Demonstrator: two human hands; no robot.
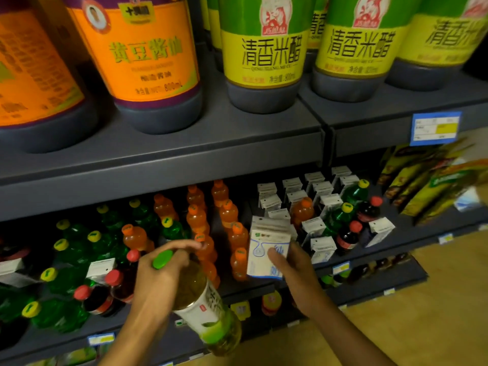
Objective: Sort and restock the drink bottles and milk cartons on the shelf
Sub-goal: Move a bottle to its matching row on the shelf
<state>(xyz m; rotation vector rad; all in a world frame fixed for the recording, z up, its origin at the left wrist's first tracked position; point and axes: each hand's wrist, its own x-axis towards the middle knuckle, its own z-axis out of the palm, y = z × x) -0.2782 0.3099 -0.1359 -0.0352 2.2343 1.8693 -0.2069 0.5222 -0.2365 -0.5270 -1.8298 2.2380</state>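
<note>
My left hand (161,276) grips a green-capped tea bottle (200,305) by its neck, tilted, in front of the lower shelf (248,287). My right hand (293,270) holds a white and blue milk carton (264,249) upright just above the shelf's front, beside the rows of orange drink bottles (229,215). Green bottles with yellow caps (71,249) fill the left side, with red-capped dark bottles (105,294) among them. Several more milk cartons (314,191) stand at the right, mixed with an orange bottle (302,211), green bottles and red-capped bottles (348,236).
The upper shelf (184,143) carries large soy sauce bottles (148,54) and rice vinegar bottles (261,48). A blue price tag (435,128) hangs on its edge. Yellow-green snack bags (427,186) lie at the right. A lower shelf and wood floor (435,299) show below.
</note>
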